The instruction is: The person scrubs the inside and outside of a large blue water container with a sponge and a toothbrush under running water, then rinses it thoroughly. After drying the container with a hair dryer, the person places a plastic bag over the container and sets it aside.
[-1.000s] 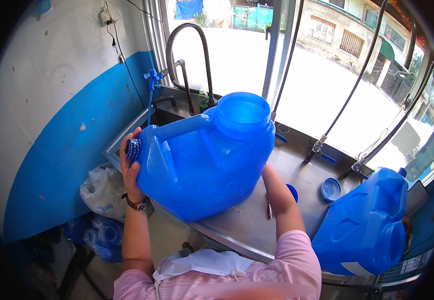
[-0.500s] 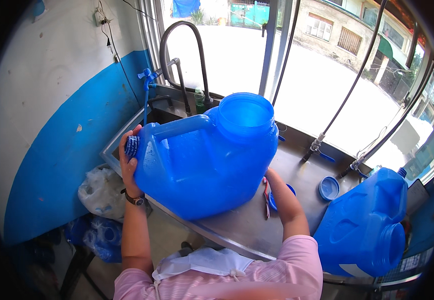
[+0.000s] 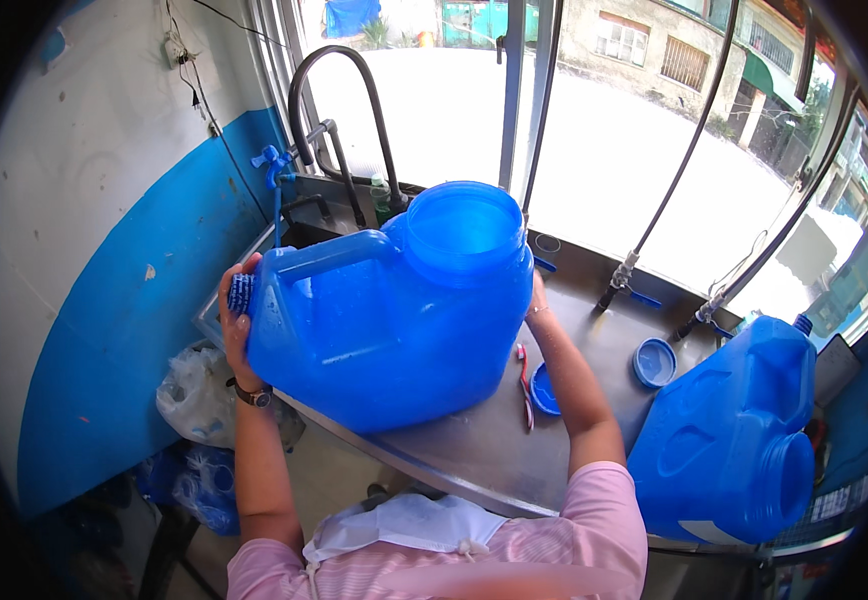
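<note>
Holding blue jug (image 3: 394, 345) mid-view over counter (image 3: 459, 455), already open at one o'clock, still capped at nine. Cupping capped end in half-curled left hand (image 3: 238, 345); reaching right hand (image 3: 537, 295) behind three-o'clock side, mostly hidden, cannot tell how closed.

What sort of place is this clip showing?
Probably a water-refilling or container-washing room: a metal counter, valve-fitted hoses along its back edge, a big blue jug and a second jug.

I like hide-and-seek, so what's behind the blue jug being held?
A green bottle and a curved black hose show behind the blue jug. It covers most of the right hand and some counter; anything else there can't be seen.
</note>
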The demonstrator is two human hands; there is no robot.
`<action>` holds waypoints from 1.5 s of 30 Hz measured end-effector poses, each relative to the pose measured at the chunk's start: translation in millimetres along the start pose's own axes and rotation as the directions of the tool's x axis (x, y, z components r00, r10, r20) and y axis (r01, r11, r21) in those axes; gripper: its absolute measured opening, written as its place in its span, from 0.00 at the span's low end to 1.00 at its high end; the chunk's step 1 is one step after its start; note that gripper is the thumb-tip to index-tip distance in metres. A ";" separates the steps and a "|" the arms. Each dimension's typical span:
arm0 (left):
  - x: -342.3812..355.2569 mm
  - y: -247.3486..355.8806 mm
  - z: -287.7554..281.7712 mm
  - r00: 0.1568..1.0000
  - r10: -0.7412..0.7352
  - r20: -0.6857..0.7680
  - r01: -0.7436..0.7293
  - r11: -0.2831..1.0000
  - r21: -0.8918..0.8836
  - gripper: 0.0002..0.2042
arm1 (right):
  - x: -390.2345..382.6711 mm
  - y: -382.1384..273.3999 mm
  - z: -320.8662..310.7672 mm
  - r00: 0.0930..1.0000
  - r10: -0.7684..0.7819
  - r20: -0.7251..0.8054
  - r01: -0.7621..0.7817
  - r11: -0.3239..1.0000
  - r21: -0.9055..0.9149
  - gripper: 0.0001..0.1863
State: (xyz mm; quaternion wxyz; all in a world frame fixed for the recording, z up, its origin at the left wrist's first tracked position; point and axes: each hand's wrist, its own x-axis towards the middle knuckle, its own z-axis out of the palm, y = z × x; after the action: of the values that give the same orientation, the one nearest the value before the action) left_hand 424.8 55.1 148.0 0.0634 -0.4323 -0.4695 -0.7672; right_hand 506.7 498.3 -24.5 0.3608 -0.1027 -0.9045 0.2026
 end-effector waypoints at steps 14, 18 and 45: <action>-21.9 1.6 47.1 0.994 0.019 -0.110 -0.005 0.992 0.127 0.32 | 72.9 24.4 -48.1 0.809 0.339 0.481 -0.147 0.908 -0.392 0.20; -25.1 4.2 65.5 0.988 0.099 -0.115 -0.072 0.972 0.224 0.29 | 76.6 24.6 -49.2 0.816 0.348 0.462 -0.162 0.904 -0.396 0.19; -185.8 -159.8 -28.9 0.586 -0.807 0.070 0.810 0.581 -0.080 0.29 | -113.1 -186.1 -176.0 0.940 0.293 -0.176 -0.170 0.847 0.503 0.21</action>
State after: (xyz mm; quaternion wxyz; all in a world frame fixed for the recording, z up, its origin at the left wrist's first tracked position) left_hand 441.8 63.4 -98.1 -0.3209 -0.1839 -0.5751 -0.7297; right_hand 702.8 345.4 104.1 0.4569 -0.1431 -0.7546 0.4487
